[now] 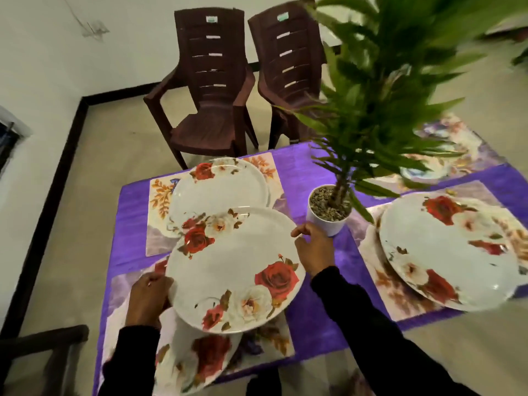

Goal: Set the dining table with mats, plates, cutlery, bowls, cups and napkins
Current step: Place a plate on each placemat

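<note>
Gripping the raised plate [234, 270] at opposite rims, the left hand [148, 298] and right hand [313, 248] hold it tilted above the near mat [268, 338], where another plate [194, 364] already lies directly beneath.

Two bare hands, dark sleeves.
Left hand [148, 295] and right hand [313, 250] emerge from long black sleeves [368, 324] reaching the wrists.

One view only — a wide-angle camera on the person's head, looking forward and steeply down over the table [308, 315]. It sits close above the near edge — straight lines bow toward the borders — and faces two chairs [211, 90] against the far wall.
</note>
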